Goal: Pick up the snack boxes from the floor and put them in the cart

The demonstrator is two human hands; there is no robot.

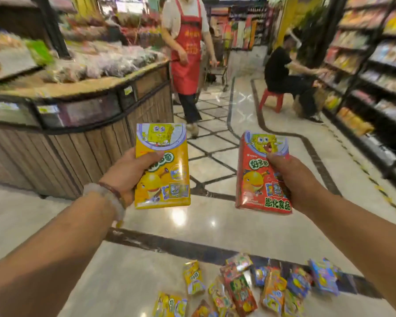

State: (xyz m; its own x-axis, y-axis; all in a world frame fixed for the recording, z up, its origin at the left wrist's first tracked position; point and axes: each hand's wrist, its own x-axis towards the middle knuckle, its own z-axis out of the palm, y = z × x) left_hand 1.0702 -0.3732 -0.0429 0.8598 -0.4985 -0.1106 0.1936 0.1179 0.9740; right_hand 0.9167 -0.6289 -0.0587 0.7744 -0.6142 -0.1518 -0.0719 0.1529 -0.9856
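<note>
One yellow snack box [162, 165] in left grip [128, 175], one red snack box [262, 172] in right grip [290, 179].

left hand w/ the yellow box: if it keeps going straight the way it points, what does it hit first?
Probably nothing close. The left hand holds the yellow box pointing up the aisle; bare floor lies ahead, then the person in the red apron. The counter sits just left. Depth is unclear.

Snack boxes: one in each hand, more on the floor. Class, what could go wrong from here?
1. The left hand holds the yellow box by one edge, so it might slip.
2. Loose boxes on the floor lie near the feet and could be stepped on.
3. A person in a red apron walks close by; a collision seems possible.
</note>
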